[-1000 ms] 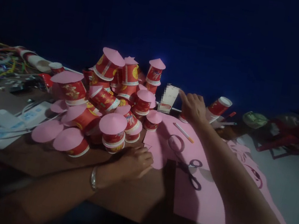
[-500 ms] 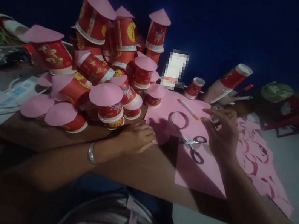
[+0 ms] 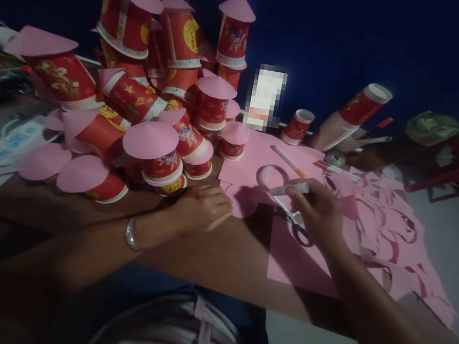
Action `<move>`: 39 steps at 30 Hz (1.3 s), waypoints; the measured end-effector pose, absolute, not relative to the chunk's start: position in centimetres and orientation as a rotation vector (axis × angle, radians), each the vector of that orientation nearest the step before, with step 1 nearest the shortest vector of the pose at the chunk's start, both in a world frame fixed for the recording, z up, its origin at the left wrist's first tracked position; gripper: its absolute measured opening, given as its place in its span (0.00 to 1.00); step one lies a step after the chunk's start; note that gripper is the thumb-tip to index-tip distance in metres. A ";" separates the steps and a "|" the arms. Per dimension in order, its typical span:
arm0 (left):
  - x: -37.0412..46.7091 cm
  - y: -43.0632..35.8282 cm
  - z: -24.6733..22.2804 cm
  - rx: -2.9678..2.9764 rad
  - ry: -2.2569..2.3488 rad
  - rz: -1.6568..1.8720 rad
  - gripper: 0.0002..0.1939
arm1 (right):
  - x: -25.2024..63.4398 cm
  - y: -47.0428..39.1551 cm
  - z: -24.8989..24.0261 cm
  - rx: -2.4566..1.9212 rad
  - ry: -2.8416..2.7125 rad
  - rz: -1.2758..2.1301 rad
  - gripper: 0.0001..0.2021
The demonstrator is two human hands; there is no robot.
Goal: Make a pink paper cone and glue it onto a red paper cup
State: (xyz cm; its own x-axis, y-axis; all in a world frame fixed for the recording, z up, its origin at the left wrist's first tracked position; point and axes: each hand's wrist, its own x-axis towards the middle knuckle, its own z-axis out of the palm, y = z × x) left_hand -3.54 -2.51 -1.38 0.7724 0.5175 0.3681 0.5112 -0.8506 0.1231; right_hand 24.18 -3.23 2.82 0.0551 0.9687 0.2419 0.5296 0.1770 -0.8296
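My left hand (image 3: 208, 206) lies on the brown table edge, fingers together and slightly bent, holding nothing that I can see. Its fingertips are beside a rounded pink paper piece (image 3: 245, 205). My right hand (image 3: 317, 210) pinches a small pale glue tube (image 3: 292, 188), its narrow tip pointing left. Under that hand lie scissors (image 3: 292, 215) with dark handles, partly covered by the fingers. A roll of tape (image 3: 261, 174) rests flat on a pink sheet (image 3: 239, 168), next to a white and orange pen (image 3: 288, 161).
Red paper cups with pink cone tops (image 3: 150, 141) crowd the left side, some stacked. Pink paper scraps (image 3: 396, 229) cover the right. Behind stand a single red cup (image 3: 297, 129) and a leaning cup stack (image 3: 353, 116). A white power strip (image 3: 19, 140) is at far left.
My right hand has come left and down from the back right, now with the glue tube between its fingers. My left hand stays at the table edge. The view has shifted slightly.
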 end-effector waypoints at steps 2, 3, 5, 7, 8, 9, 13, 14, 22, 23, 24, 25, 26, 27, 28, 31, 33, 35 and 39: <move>-3.5 -2.5 -1.4 2.966 0.844 0.648 0.10 | 22.5 -3.1 2.9 -1.373 -1.791 0.564 0.11; -3.5 -2.5 -1.4 2.981 0.832 0.657 0.11 | 21.8 -3.0 2.7 -1.317 -1.868 0.539 0.10; -3.5 -2.4 -1.5 2.996 0.814 0.653 0.11 | 20.6 -2.5 2.2 -1.249 -1.984 0.487 0.10; -3.5 -2.3 -1.5 3.002 0.806 0.632 0.12 | 19.8 -1.9 1.6 -1.225 -2.058 0.466 0.08; -3.5 -2.3 -1.5 3.003 0.805 0.621 0.12 | 19.6 -1.7 1.3 -1.225 -2.083 0.462 0.07; -3.4 -2.3 -1.5 3.000 0.810 0.611 0.12 | 19.5 -1.5 1.0 -1.229 -2.101 0.462 0.06; -3.4 -2.4 -1.3 2.981 0.827 0.572 0.13 | 19.4 -1.2 0.3 -1.233 -2.165 0.448 0.06; -3.4 -2.5 -1.3 2.976 0.831 0.567 0.13 | 19.4 -1.1 0.2 -1.228 -2.182 0.442 0.06; -3.3 -2.6 -1.3 2.999 0.836 0.542 0.12 | 18.9 -0.4 -0.3 -1.217 -2.223 0.339 0.06; -3.3 -2.6 -1.4 3.001 0.837 0.548 0.12 | 18.9 -0.2 -0.4 -1.222 -2.219 0.317 0.06; -3.3 -2.6 -1.4 3.002 0.840 0.557 0.11 | 18.9 -0.1 -0.5 -1.225 -2.218 0.295 0.07; -3.4 -2.6 -1.4 3.001 0.840 0.566 0.11 | 19.0 0.1 -0.6 -1.228 -2.219 0.273 0.07; -3.4 -2.7 -1.4 2.999 0.841 0.574 0.11 | 19.0 0.2 -0.6 -1.234 -2.218 0.253 0.07; -3.4 -2.7 -1.3 2.995 0.844 0.579 0.11 | 19.1 0.3 -0.6 -1.239 -2.213 0.237 0.07; -3.4 -2.7 -1.3 2.990 0.848 0.584 0.11 | 19.3 0.3 -0.6 -1.240 -2.203 0.226 0.06; -3.4 -2.7 -1.3 2.986 0.854 0.602 0.10 | 19.9 0.1 0.3 -1.224 -2.125 0.202 0.05; -3.4 -2.6 -1.4 2.991 0.843 0.599 0.11 | 20.4 -0.1 1.3 -1.246 -2.054 0.162 0.04; -3.4 -2.6 -1.5 2.989 0.836 0.587 0.11 | 20.7 -0.5 2.3 -1.298 -1.985 0.125 0.04; -3.4 -2.5 -1.6 2.974 0.838 0.541 0.11 | 20.2 -1.4 2.7 -1.295 -1.994 0.271 0.04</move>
